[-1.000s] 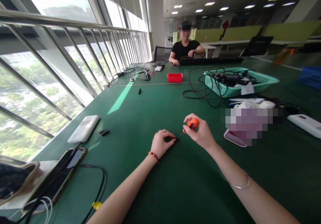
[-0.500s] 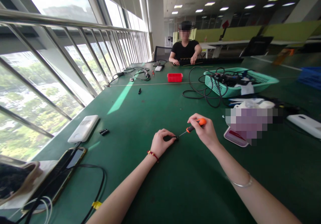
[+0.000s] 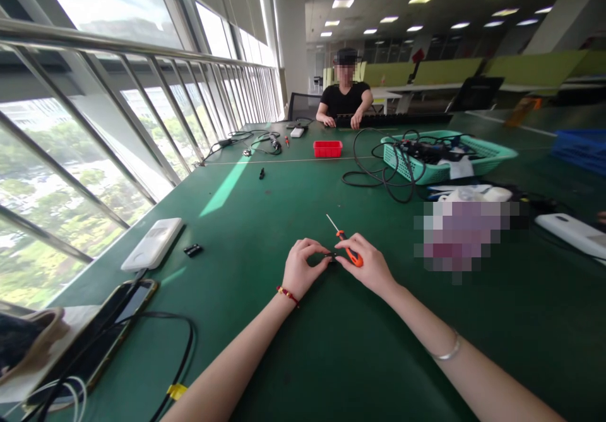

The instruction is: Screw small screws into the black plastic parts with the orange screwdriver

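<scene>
My left hand (image 3: 305, 263) rests at the middle of the green table, its thumb and finger pinching a small black part (image 3: 332, 256) whose kind is too small to make out. On the other side, my right hand (image 3: 367, 261) keeps an orange and black screwdriver (image 3: 353, 257) tucked in its fingers, the thin metal shaft pointing up and away to the left. The right thumb and fingertip reach the right side of the black part. The screwdriver's tip is apart from the part.
A black piece (image 3: 193, 250) and a white box (image 3: 152, 243) lie left, near a phone (image 3: 137, 296). Farther off are a red tray (image 3: 327, 149) and a teal basket (image 3: 492, 164) of cables. Across the table (image 3: 265, 220) sits a person (image 3: 345, 97) in black.
My right hand has moved left and turned the screwdriver, so its tip has left the black part and points away. Its fingertips now come to the part. My left hand keeps its pinch.
</scene>
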Demonstrator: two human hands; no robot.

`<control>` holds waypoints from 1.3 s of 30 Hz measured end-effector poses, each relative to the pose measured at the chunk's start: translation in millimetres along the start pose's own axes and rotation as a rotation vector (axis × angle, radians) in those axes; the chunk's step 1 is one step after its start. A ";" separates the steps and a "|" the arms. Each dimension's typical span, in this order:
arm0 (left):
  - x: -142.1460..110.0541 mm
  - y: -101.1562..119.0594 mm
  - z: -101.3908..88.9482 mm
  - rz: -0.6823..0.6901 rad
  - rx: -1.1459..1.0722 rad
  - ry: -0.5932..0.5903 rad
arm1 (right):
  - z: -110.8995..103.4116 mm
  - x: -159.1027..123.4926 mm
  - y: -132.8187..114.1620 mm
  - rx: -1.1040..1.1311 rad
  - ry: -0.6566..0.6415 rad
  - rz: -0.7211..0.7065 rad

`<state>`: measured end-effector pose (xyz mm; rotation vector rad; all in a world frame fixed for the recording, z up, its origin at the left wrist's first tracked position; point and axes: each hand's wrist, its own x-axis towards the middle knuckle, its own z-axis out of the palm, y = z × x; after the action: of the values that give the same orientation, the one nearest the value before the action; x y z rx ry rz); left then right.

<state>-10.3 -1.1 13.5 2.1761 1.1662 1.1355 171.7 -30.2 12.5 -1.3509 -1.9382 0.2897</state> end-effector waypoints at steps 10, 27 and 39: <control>-2.4 4.7 2.0 0.078 0.092 -0.017 | 7.7 -3.1 -2.3 -0.069 0.021 -0.056; -0.8 -4.3 -0.2 0.209 0.291 0.006 | 7.1 -1.7 3.7 -0.058 0.034 -0.095; -3.4 0.9 -0.2 0.153 0.299 -0.019 | 8.8 1.9 14.6 -0.002 0.103 -0.092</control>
<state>-11.1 -4.5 12.6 2.5328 1.2469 1.0540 175.8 -20.5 -1.1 -1.2487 -1.9085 0.1705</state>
